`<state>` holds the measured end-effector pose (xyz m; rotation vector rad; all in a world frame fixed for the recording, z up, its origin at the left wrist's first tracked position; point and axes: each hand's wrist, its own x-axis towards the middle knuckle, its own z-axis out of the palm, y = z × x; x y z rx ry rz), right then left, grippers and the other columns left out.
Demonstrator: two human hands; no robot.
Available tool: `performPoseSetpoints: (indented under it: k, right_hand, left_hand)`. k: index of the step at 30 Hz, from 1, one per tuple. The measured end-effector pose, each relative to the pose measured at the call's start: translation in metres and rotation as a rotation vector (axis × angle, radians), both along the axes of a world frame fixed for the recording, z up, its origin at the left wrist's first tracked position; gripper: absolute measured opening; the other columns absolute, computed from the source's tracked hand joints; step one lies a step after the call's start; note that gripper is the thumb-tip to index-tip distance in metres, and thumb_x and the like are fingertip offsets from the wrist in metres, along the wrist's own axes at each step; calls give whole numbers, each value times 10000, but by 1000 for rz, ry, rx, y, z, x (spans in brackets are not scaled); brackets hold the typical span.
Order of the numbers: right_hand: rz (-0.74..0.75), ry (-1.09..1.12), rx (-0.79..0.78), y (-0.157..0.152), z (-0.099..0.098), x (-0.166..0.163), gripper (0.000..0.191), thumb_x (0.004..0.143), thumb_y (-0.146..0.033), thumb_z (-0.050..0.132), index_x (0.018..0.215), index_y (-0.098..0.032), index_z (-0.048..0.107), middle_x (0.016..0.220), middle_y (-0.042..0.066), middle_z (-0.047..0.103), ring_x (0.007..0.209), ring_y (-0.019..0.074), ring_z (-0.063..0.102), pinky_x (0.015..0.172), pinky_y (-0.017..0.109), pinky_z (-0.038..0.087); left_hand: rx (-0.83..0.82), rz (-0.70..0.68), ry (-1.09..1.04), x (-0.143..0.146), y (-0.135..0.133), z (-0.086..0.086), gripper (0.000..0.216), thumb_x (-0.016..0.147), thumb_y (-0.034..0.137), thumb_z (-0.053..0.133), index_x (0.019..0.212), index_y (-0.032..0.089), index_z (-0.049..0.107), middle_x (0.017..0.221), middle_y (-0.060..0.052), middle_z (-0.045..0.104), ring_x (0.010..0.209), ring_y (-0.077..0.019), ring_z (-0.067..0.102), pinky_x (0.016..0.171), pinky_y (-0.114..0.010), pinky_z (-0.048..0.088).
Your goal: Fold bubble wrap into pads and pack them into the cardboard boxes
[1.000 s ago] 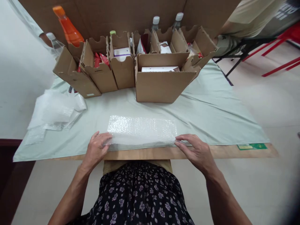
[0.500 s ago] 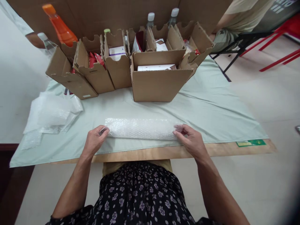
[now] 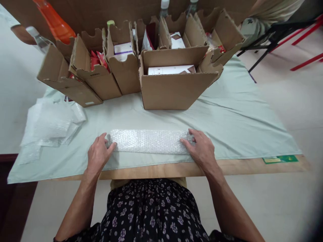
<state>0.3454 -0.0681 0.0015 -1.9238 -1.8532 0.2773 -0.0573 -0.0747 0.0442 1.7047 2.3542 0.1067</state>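
A long folded strip of bubble wrap (image 3: 148,141) lies flat on the pale green cloth in front of me. My left hand (image 3: 99,151) is at its left end, the thumb tip touching the wrap and the fingers apart from it. At the opposite end rests my right hand (image 3: 200,147), open, its thumb on top of the wrap and its index finger by the far edge. Neither hand lifts the strip.
Cardboard bins (image 3: 131,75) holding boxes and red packets line the back of the table. A pile of bubble wrap sheets (image 3: 50,122) lies at left. Bottles, one orange (image 3: 57,23), stand behind. A green card (image 3: 280,159) sits by the front edge; another person's clothing (image 3: 277,11) shows back right.
Both hands have loosened from a pinch on the ends of the bubble wrap, and their fingers have spread. The strip now lies flatter. The view has shifted slightly.
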Motion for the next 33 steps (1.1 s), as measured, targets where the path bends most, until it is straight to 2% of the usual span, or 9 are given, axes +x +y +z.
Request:
performPoseSetpoints:
  k: [6,9,14,17,19,23,26,30,33]
  right_hand:
    - [76,-13,-193,24,4,-9,230,846,-381,639,958,-198,721,818,83,716,858,279,658,817,403,484]
    - [118,63,-164,20,10,-8,143,814,-348,619,822,-212,664,862,86,728,854,263,652,809,389,481]
    - [124,311,-183,-5,32,-6,170,855,-361,597,940,-221,642,883,50,737,754,203,652,710,325,489]
    - [162,438,-249,-22,42,-13,336,858,-370,624,1159,-221,637,886,35,719,763,200,668,709,316,513]
    - [226,508,-274,-32,42,-24,419,861,-351,618,1259,-219,615,950,47,718,814,206,676,746,326,533]
    - [399,559,-299,-50,30,-56,131,871,-318,587,929,-216,646,945,64,692,862,209,662,786,336,534]
    - [407,554,-283,-59,22,-81,118,884,-324,576,835,-219,602,1019,78,696,942,217,667,834,336,524]
    - [309,492,-401,-63,19,-105,181,922,-375,545,980,-222,621,825,24,691,703,190,627,660,301,472]
    - [249,417,-387,-62,18,-116,382,927,-386,539,1243,-195,637,806,28,710,637,197,612,639,308,464]
  left_hand:
    - [-107,-17,-61,5,9,-3,320,897,352,568,1174,213,649,782,-14,691,799,-246,669,698,-320,418]
    - [-68,-17,-83,7,7,-2,154,864,353,554,915,229,628,721,-7,631,725,-222,614,675,-313,389]
    - [110,-10,-221,-1,-1,4,182,808,418,533,785,237,542,776,-20,624,744,-207,594,732,-318,442]
    - [167,-10,-255,-12,7,9,199,812,431,527,805,236,567,768,-15,648,735,-208,609,738,-321,462]
    - [240,-48,-216,-16,22,12,194,829,391,519,868,225,613,850,-33,699,784,-218,640,779,-329,483]
    - [284,-241,-42,-13,71,15,245,873,245,474,987,191,684,1036,-98,753,977,-259,686,903,-359,506]
    - [257,-328,18,-4,111,14,260,866,184,499,1010,193,715,1081,-113,765,1078,-289,678,960,-387,490]
    - [232,-388,43,9,156,12,278,846,145,531,1009,201,750,1060,-132,769,1086,-330,667,965,-443,467]
    - [233,-403,50,21,180,10,287,820,123,556,1004,197,764,1030,-146,761,1086,-350,650,969,-474,456]
